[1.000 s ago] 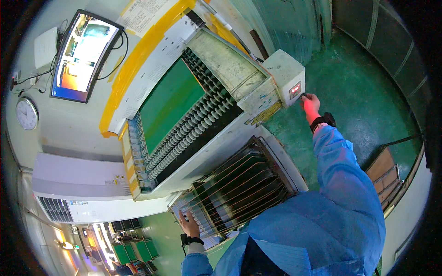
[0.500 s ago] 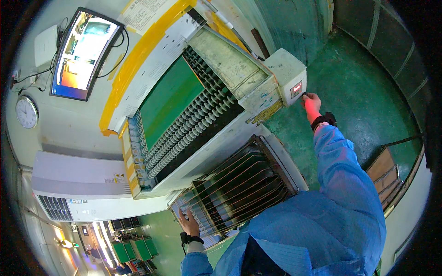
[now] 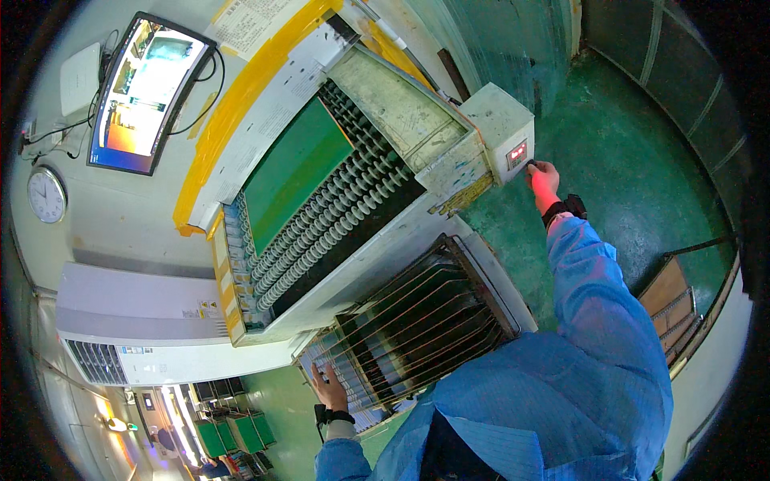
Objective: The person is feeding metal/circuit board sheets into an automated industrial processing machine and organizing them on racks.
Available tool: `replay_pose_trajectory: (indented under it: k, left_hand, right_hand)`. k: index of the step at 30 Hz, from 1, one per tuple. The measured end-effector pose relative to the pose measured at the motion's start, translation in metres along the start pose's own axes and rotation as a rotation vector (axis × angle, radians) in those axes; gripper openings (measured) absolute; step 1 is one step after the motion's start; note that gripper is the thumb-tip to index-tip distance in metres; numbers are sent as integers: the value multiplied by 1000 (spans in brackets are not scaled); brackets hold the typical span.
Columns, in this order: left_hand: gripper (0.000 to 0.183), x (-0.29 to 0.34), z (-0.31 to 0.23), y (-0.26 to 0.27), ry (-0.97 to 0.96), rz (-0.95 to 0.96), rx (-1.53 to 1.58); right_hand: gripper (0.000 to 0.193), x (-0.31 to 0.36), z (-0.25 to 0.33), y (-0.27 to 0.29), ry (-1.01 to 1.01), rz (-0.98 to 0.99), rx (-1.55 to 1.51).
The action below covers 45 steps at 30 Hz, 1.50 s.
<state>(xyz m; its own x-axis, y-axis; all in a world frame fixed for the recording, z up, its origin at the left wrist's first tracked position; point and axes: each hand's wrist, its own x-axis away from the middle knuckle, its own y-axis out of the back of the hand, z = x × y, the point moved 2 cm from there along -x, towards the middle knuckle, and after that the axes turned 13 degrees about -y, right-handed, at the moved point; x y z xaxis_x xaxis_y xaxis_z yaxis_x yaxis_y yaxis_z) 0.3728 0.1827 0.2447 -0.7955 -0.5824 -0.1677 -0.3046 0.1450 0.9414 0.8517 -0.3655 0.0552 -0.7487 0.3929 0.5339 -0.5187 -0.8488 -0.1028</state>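
At the grey control box (image 3: 499, 132), my right hand (image 3: 545, 178) has its fingers closed on a small dark knob (image 3: 530, 163) below the lit red display (image 3: 517, 154). My left hand (image 3: 330, 390) hangs by the near left end of a wire rack (image 3: 417, 321), its fingers apart and nothing in them; whether it touches the rack is unclear. On the conveyor's rows of ridged rollers (image 3: 337, 220) lies a flat green board (image 3: 297, 176), its far side up against the white machine housing.
A monitor (image 3: 148, 92) and a round clock (image 3: 46, 195) are on the left wall. A white air conditioner (image 3: 144, 321) stands beyond the conveyor's left end. Racks with green boards (image 3: 233, 435) are farther off. Brown panels (image 3: 670, 297) lean at right.
The green board has slid slightly away over the rollers, toward the machine housing. The red figures on the display look different. Both hands stay in place.
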Motion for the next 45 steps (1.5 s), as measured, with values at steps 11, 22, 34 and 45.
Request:
replay_pose_trajectory:
  k: [11,22,34,45]
  left_hand:
    - [60,-1,-5,1,14,-18,12]
    - [60,-1,-3,-1,33,15,-12]
    - [59,-1,3,-3,-18,-23,-11]
    - [58,3,0,-1,2,-29,-26]
  right_hand:
    - [25,-5,-3,0,-2,9,-33]
    - [25,-1,-2,0,2,3,17]
    - [27,-6,-5,-1,6,14,-47]
    - [27,-3,-5,-2,-2,21,-58]
